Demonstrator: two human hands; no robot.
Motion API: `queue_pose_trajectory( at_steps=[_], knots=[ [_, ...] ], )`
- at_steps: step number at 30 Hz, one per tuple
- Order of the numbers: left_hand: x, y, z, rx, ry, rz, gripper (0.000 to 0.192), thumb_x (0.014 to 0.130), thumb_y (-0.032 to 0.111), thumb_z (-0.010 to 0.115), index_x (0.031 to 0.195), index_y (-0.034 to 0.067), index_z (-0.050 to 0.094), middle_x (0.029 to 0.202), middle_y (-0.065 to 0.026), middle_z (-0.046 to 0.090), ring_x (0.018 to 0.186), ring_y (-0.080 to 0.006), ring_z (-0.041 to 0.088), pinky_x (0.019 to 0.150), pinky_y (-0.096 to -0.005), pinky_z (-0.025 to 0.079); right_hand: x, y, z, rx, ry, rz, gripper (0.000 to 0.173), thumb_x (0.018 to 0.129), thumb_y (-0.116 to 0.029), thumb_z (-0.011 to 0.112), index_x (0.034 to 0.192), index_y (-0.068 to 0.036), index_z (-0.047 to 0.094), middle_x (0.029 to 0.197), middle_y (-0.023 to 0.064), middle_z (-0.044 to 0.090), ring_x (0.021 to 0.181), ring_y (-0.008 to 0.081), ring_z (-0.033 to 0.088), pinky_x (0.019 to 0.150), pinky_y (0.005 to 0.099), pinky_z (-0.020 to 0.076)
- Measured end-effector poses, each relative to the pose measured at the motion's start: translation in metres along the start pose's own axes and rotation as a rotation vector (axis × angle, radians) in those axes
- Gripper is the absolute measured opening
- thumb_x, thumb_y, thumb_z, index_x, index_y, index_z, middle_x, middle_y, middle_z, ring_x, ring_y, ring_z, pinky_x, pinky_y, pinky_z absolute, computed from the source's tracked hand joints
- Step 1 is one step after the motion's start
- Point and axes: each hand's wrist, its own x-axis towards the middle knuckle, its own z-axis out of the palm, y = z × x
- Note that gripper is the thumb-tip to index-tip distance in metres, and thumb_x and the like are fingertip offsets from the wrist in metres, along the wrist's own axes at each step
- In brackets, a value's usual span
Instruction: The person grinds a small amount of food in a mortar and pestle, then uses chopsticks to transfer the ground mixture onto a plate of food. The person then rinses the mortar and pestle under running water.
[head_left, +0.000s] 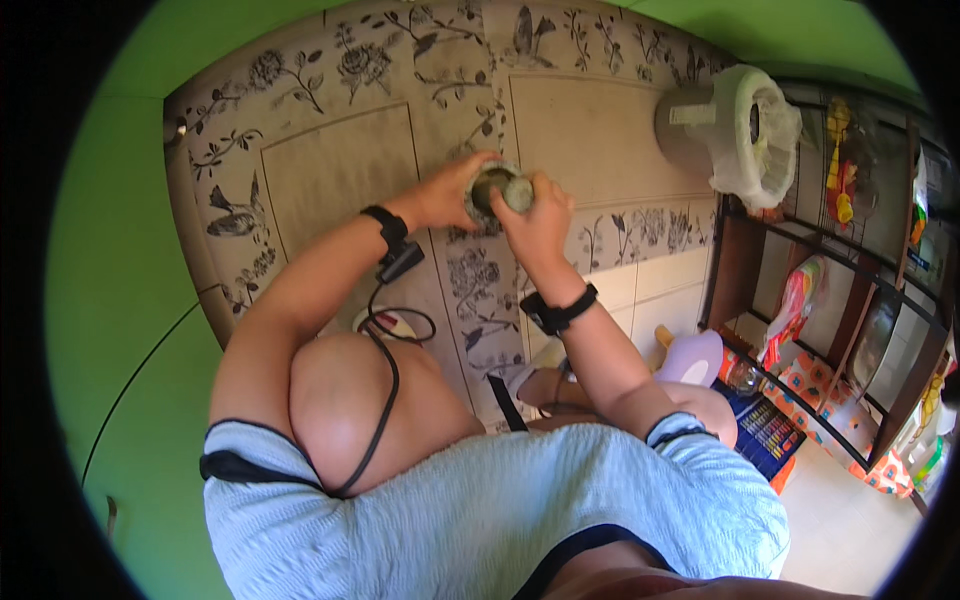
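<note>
Ahead of my knees, a stone mortar (478, 196) is near the middle of the patterned floor. My left hand (450, 193) wraps around its left side, fingers at the far rim and thumb on the near side. A stone pestle (519, 194) is gripped in my right hand (538, 217), its rounded end at the mortar's right rim. Something greenish-brown shows inside the bowl, too small to identify. Black straps with small devices circle both wrists, and a black cable (391, 390) hangs from the left one over my knee.
A grey bin (684, 127) with a translucent liner is at the upper right. Beside it a dark-framed rack (814, 247) holds packets and other goods. Green cabinets (127, 247) border the left side. A lilac item (688, 358) and a dark blue box (761, 427) lie near my right knee.
</note>
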Motion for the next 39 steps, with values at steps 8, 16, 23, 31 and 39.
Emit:
queue_pose_trajectory(
  at_steps=[8, 16, 23, 31, 39],
  knots=[
    [-0.001, -0.001, 0.001, 0.051, 0.004, 0.009, 0.115, 0.063, 0.014, 0.102, 0.160, 0.008, 0.040, 0.149, -0.0163, 0.061, 0.139, -0.0313, 0.060, 0.119, -0.0417, 0.048, -0.010, -0.006, 0.002, -0.116, 0.056, -0.180, 0.039, 0.085, -0.032, 0.090, 0.108, -0.006, 0.071, 0.100, 0.0130, 0.072, 0.098, 0.0339, 0.065, 0.094, 0.0451, 0.0430],
    [0.000, -0.005, -0.001, 0.039, 0.007, 0.015, 0.113, 0.065, 0.011, 0.101, 0.160, 0.008, 0.040, 0.149, -0.0150, 0.061, 0.138, -0.0296, 0.060, 0.118, -0.0409, 0.049, -0.010, -0.006, -0.007, -0.192, 0.110, -0.238, 0.035, 0.085, -0.032, 0.090, 0.106, -0.009, 0.075, 0.096, 0.0105, 0.071, 0.097, 0.0315, 0.060, 0.092, 0.0443, 0.0409],
    [0.000, -0.004, -0.002, 0.047, 0.012, -0.004, 0.113, 0.066, 0.012, 0.101, 0.161, 0.008, 0.040, 0.149, -0.0153, 0.062, 0.140, -0.0292, 0.059, 0.119, -0.0407, 0.048, -0.017, 0.000, -0.002, -0.210, 0.080, -0.398, 0.038, 0.079, -0.030, 0.093, 0.108, -0.012, 0.076, 0.087, 0.0057, 0.065, 0.092, 0.0278, 0.058, 0.092, 0.0435, 0.0400],
    [0.000, -0.001, -0.001, 0.044, 0.024, 0.003, 0.114, 0.066, 0.010, 0.102, 0.161, 0.008, 0.040, 0.151, -0.0162, 0.059, 0.142, -0.0303, 0.058, 0.119, -0.0417, 0.048, -0.018, 0.002, 0.008, -0.189, 0.088, -0.418, 0.041, 0.079, -0.030, 0.094, 0.111, -0.013, 0.076, 0.089, 0.0058, 0.064, 0.093, 0.0277, 0.058, 0.094, 0.0436, 0.0395],
    [-0.001, -0.005, 0.001, 0.035, 0.037, 0.028, 0.114, 0.065, 0.011, 0.100, 0.161, 0.007, 0.039, 0.146, -0.0161, 0.063, 0.137, -0.0304, 0.061, 0.116, -0.0416, 0.050, -0.015, 0.008, -0.006, -0.208, 0.146, -0.390, 0.039, 0.080, -0.035, 0.093, 0.107, -0.013, 0.075, 0.090, 0.0059, 0.064, 0.095, 0.0272, 0.057, 0.094, 0.0456, 0.0389]
  ],
)
